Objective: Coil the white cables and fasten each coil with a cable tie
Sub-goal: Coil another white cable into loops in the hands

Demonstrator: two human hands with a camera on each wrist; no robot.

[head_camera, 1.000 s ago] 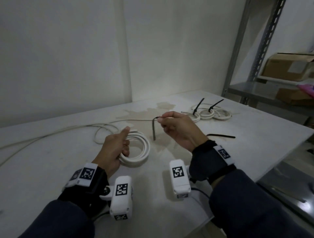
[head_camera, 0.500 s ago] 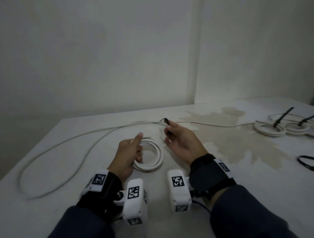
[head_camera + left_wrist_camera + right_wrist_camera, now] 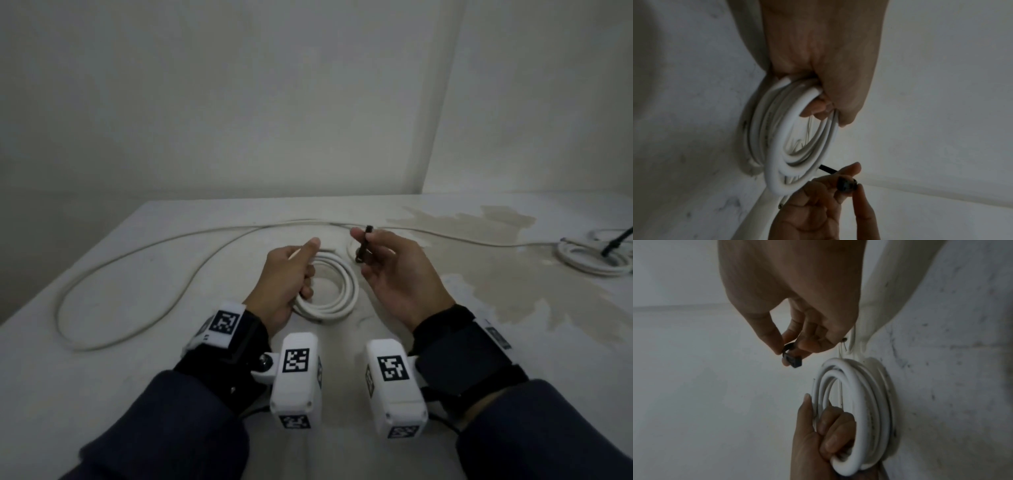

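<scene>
White walls stand behind our pale, stained table (image 3: pixel 102 394). On it we hold the white cable coil (image 3: pixel 337 294) with our left hand (image 3: pixel 284 277), fingers curled round its near side. Just beside it, our right hand (image 3: pixel 397 270) pinches a black cable tie (image 3: pixel 364 240) with thumb and fingertips. Loose white cable (image 3: pixel 137 253) loops off to the left. Far right lie tied coils (image 3: pixel 596 133).

Bare utility room, stained white table (image 3: pixel 102 394), plain walls (image 3: pixel 239 102)
</scene>
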